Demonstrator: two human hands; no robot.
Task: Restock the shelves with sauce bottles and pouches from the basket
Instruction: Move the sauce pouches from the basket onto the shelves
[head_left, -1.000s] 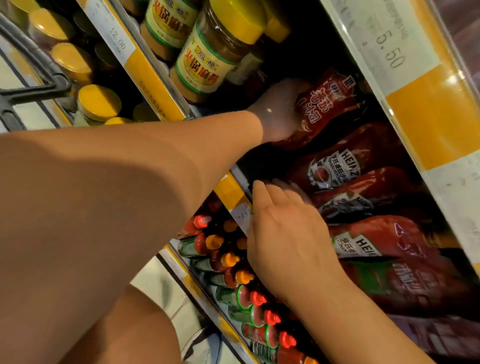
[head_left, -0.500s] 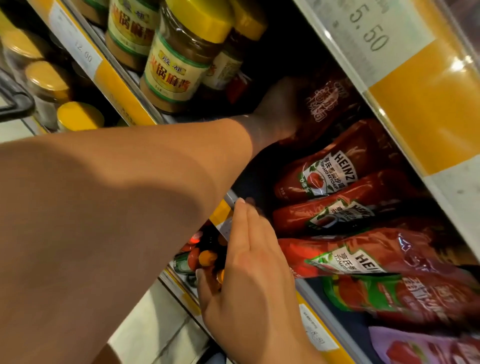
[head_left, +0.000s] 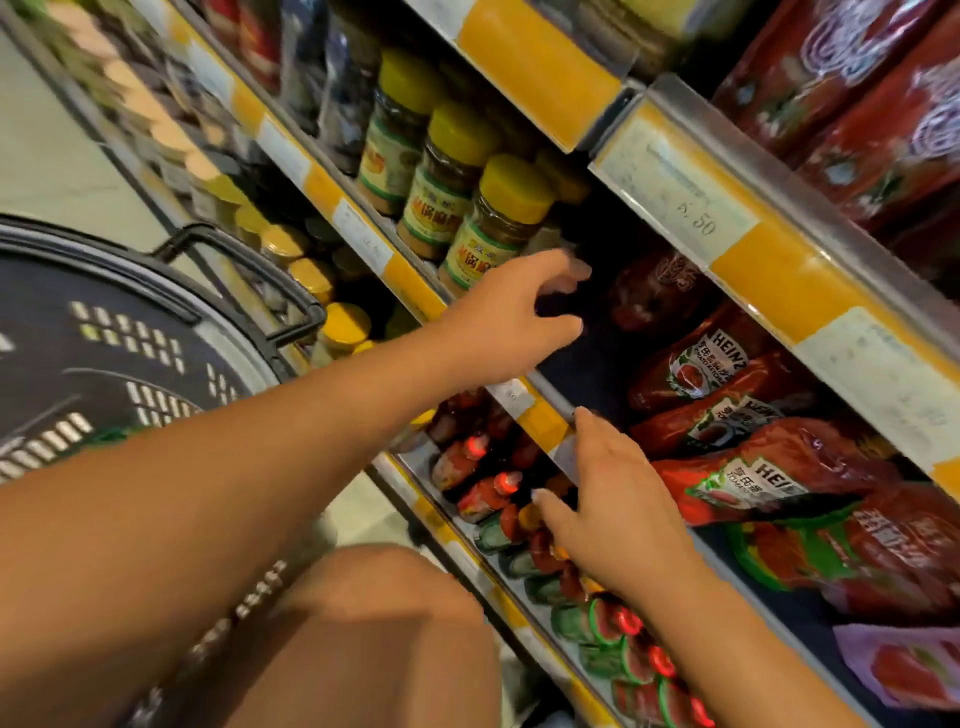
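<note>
The shelf edge (head_left: 540, 415), a yellow-and-white price strip, runs from 10 o'clock down to 4 o'clock, and a second strip (head_left: 769, 270) above it closes the ketchup bay from the top. Between the two strips lies a dark open pocket of bare shelf at the bay's 10 o'clock end, just left of the pouches.

The left hand (head_left: 514, 317) hangs in front of that pocket, fingers spread and loosely curled, holding nothing and touching nothing that can be seen. The right hand (head_left: 618, 499) lies across the lower strip, fingers straight and relaxed, its fingertips at the strip's edge; it grips nothing.

The ketchup pouches (head_left: 727, 410) lie flat in a row inside the bay: red, glossy, with white Heinz labels and a tomato picture. Their long axes run roughly from 8 o'clock to 2 o'clock, with the far ends deep in shadow. One darker red pouch (head_left: 654, 291) sits apart at the row's 11 o'clock end, its print blurred.

The black basket (head_left: 130, 322) sits at 9 o'clock, handle folded against its rim.
</note>
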